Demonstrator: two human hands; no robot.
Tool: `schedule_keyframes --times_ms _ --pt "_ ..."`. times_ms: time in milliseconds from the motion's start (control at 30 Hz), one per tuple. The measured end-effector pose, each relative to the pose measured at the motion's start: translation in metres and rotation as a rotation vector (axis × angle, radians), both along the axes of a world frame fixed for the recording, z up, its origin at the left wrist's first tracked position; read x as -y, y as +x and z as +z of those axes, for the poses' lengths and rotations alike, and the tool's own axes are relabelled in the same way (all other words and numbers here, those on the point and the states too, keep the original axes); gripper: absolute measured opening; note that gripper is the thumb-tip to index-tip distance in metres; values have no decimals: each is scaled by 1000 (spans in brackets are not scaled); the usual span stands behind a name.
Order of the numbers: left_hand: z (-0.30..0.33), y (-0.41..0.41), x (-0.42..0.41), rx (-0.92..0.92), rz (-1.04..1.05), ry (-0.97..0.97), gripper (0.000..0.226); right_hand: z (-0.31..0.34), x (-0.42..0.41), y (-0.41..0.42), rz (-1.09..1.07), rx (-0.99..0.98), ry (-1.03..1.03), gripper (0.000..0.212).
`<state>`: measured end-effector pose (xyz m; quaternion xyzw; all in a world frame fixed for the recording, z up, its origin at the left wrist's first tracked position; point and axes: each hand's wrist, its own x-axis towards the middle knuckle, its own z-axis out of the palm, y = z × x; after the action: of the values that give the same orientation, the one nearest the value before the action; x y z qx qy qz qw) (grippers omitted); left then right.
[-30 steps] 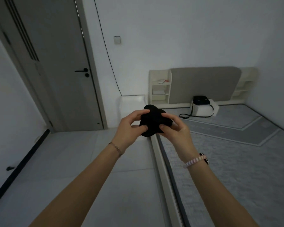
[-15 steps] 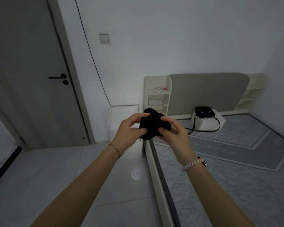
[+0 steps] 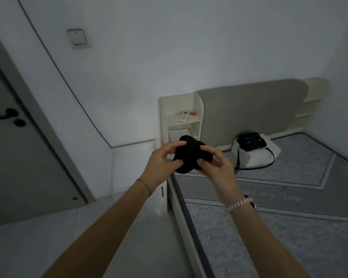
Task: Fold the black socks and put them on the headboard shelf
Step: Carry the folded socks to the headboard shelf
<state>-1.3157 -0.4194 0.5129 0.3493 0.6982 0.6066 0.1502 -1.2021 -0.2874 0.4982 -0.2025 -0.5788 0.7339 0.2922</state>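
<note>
The black socks (image 3: 189,155) are bunched into a rounded bundle held in the air in front of me, over the bed's left edge. My left hand (image 3: 162,161) grips the bundle's left side with thumb and fingers. My right hand (image 3: 215,165) pinches its right side. The cream headboard shelf (image 3: 197,109) stands just behind the socks, at the left end of the grey padded headboard (image 3: 249,113). A white remote (image 3: 184,116) lies on its upper shelf; the lower shelf is partly hidden by the socks.
A black bag with a strap (image 3: 250,144) rests on a white box (image 3: 257,155) on the grey mattress (image 3: 289,227). A white bedside cabinet (image 3: 133,163) stands left of the bed. A grey door (image 3: 18,147) is at far left. Another shelf (image 3: 311,101) flanks the headboard's right end.
My view has moved closer to the headboard and swung right; the door slid towards the left edge. Both hands keep holding the sock bundle in the same way.
</note>
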Motion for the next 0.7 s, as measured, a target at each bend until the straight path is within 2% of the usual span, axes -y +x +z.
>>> schedule_keyframes --times_ms 300,600,700 --pt "-52 -142 -127 20 21 -45 52 -47 -127 -142 31 48 -49 35" --pt "-97 -255 -208 129 42 -92 56 -90 -207 -256 19 94 -101 33" --pt "-120 -288 -237 221 23 -113 53 -115 -231 -286 -26 114 -77 34"
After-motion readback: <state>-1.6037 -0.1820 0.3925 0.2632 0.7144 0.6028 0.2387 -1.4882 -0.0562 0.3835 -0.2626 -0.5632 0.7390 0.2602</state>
